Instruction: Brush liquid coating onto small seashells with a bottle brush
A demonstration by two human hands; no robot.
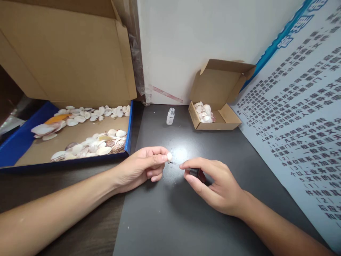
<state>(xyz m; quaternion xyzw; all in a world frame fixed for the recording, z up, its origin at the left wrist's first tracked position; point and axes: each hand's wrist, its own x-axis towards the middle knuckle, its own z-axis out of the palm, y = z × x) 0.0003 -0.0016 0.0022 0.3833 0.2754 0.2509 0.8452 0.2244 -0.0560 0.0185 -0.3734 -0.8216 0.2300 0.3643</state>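
Observation:
My left hand [149, 163] pinches a small white shell [169, 156] between thumb and fingertips. To its right, my right hand [213, 181] grips a black cap [194, 172] in its fingers. A thin stem runs from the cap toward the shell, its tip at or just below the shell's edge; whether it touches I cannot tell. Behind both hands stands a small clear bottle [170, 116] with a white label, upright and without a cap.
At left, an open blue-sided cardboard box [71, 135] holds many shells in rows, with its lid raised. A smaller open cardboard box [218, 125] with white shells sits at the back right. A white wall panel [197, 35] and a printed poster [301, 124] border the dark table [149, 227].

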